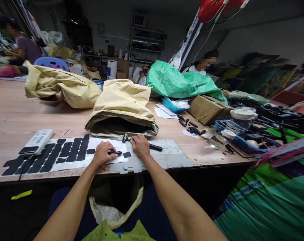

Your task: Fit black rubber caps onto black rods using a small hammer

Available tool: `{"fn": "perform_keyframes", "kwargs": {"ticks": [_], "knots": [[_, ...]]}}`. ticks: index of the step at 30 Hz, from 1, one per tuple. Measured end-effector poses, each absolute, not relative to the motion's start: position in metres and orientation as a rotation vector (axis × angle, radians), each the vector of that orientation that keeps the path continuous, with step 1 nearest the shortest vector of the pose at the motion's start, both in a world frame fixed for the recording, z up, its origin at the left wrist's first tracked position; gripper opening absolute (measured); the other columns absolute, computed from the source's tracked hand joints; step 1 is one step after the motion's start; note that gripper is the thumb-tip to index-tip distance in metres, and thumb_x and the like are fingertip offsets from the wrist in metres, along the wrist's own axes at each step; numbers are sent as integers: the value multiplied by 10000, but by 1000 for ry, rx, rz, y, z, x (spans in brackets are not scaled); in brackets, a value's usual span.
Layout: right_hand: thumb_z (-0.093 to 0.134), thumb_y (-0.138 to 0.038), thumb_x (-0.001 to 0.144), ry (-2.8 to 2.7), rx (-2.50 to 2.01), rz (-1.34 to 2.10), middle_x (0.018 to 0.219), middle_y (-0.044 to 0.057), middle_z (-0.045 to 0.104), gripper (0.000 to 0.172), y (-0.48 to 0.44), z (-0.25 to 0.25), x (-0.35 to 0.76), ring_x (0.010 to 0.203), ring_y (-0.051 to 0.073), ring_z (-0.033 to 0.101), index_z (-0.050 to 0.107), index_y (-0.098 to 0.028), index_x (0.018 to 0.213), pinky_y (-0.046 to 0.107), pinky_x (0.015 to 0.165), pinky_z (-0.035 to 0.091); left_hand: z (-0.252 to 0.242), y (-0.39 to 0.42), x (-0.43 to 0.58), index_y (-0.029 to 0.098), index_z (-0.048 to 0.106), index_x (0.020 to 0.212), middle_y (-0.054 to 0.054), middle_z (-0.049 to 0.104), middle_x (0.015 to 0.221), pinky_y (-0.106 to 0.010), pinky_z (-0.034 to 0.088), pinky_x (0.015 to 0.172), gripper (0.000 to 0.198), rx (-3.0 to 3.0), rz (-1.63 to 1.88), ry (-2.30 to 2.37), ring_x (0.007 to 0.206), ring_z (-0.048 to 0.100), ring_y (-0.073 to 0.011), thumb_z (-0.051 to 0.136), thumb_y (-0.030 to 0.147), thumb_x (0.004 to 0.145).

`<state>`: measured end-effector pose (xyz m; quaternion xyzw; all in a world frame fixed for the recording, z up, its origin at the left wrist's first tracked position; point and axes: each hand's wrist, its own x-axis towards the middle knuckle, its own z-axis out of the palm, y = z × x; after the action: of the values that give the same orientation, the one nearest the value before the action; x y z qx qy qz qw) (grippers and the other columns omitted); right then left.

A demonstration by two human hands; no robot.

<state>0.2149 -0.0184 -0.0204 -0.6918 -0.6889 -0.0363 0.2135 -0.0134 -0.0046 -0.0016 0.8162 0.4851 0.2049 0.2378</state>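
My left hand (103,154) is closed on a small dark cylindrical part (119,153), held just over the sheet near the table's front edge. My right hand (140,146) grips a small hammer (155,147) by its shaft. The hammer's metal head points left and its black handle sticks out to the right, over a grey board (167,154). Between the hands, one loose black rounded patch (127,154) lies by itself. Left of my left hand, a white sheet (91,143) carries rows of similar black patches (73,149).
A yellow sack (127,100) lies with its mouth facing me. At left are a white electronic device (36,142) and a thin metal tool (64,134). Black pieces (192,129), a cardboard box (208,108) and jars crowd the right. Two people sit farther back.
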Motion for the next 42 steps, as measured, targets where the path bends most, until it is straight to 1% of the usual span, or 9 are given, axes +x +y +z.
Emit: {"fn": "perform_keyframes", "kwargs": {"ticks": [14, 20, 23, 26, 31, 33, 36, 39, 42], "knots": [[525, -307, 939, -1917, -1931, -110, 1034, 61, 615, 196, -18, -20, 215, 968, 201, 497, 664, -232, 1055, 312, 829, 363, 6, -7, -12, 228, 723, 758, -25, 678, 893, -398, 372, 865, 140, 2209, 593, 1317, 939, 529, -255, 731, 339, 673], [536, -305, 934, -1915, -1923, -141, 1012, 47, 616, 181, -17, -22, 216, 956, 192, 499, 669, -235, 1036, 306, 817, 354, 19, -81, -22, 237, 716, 786, -57, 642, 997, -411, 390, 938, 134, 2237, 752, 1020, 992, 527, -263, 711, 351, 716], [542, -299, 927, -1911, -1908, -159, 1003, 48, 617, 177, -17, -23, 216, 944, 192, 497, 670, -231, 1030, 308, 806, 347, -6, -129, -25, 248, 711, 812, -42, 632, 893, -353, 434, 818, 112, 2180, 537, 908, 890, 560, -225, 696, 340, 749], [539, -296, 927, -1912, -1910, -166, 997, 53, 618, 181, -17, -23, 216, 931, 193, 495, 670, -226, 1029, 307, 792, 341, -52, -152, -24, 258, 710, 843, -24, 638, 855, -333, 442, 750, 127, 2058, 283, 1093, 819, 588, -207, 664, 350, 768], [538, -293, 928, -1906, -1909, -155, 988, 49, 613, 185, -18, -24, 216, 921, 189, 493, 669, -223, 1038, 304, 796, 337, -97, -153, -14, 256, 676, 1146, -80, 681, 1006, -404, 453, 901, 345, 1928, 48, 1413, 1041, 617, -293, 554, 398, 857], [543, -292, 927, -1905, -1898, -157, 985, 46, 614, 180, -17, -25, 216, 917, 187, 493, 671, -222, 1032, 302, 800, 334, -84, -150, -6, 252, 670, 1177, -90, 683, 1027, -388, 471, 872, 375, 1985, 120, 1299, 1014, 630, -284, 581, 409, 848], [548, -286, 922, -1905, -1870, -177, 978, 46, 615, 171, -16, -28, 217, 913, 187, 490, 672, -220, 1019, 299, 800, 329, -43, -135, 10, 263, 741, 932, -41, 693, 850, -315, 485, 740, 199, 2106, 352, 980, 804, 641, -203, 631, 393, 830], [555, -286, 916, -1904, -1858, -201, 959, 48, 614, 160, -16, -30, 218, 907, 188, 488, 675, -220, 1000, 299, 794, 325, 0, -91, 27, 237, 717, 761, -35, 677, 742, -310, 490, 714, 249, 2097, 717, 1018, 711, 611, -173, 563, 389, 885], [557, -287, 914, -1910, -1853, -210, 954, 46, 614, 157, -16, -30, 219, 897, 186, 490, 674, -224, 996, 300, 786, 324, 29, -24, 35, 217, 701, 923, -63, 675, 877, -357, 516, 772, 220, 1975, 1075, 1397, 818, 619, -212, 511, 321, 888]]}}
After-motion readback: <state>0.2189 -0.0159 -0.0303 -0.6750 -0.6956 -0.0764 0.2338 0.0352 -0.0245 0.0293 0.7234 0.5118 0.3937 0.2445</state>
